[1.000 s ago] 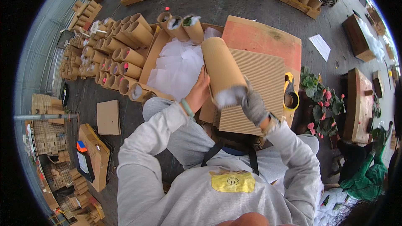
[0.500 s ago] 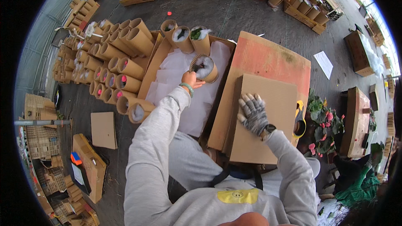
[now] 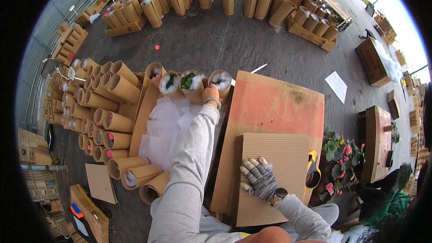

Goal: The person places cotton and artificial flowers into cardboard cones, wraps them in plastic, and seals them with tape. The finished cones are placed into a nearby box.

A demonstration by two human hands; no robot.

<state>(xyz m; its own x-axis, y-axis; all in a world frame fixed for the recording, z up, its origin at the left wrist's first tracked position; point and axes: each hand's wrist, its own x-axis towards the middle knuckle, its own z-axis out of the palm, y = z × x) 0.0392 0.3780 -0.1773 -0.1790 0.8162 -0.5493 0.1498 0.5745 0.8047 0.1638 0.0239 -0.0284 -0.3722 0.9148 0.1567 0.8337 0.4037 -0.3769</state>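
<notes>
My bare left hand (image 3: 211, 95), with a green bangle at the wrist, is closed on the near rim of a cardboard tube (image 3: 223, 91). White fluff and something dark fill the tube's mouth. It stands at the far right corner of an open carton (image 3: 140, 121), beside several like tubes; green leaves show in the neighbouring tube (image 3: 192, 91). Thin white sheets (image 3: 164, 123) line the carton. My right hand (image 3: 261, 177), in a grey striped glove with a watch at the wrist, lies with fingers spread on a stack of corrugated cardboard sheets (image 3: 288, 153).
Many cardboard tubes (image 3: 110, 117) lie stacked on the left. A red-stained carton (image 3: 274, 103) lies under the sheets, with a yellow-black tape roll (image 3: 313, 175) at its right. Pink-flowered plants (image 3: 343, 159), a paper (image 3: 336, 86) and a fluff-filled box (image 3: 374, 60) stand further right.
My left hand has carried the tube away from me, from over the white sheets to the row at the carton's far end. My right hand stays on the cardboard; the view has shifted.
</notes>
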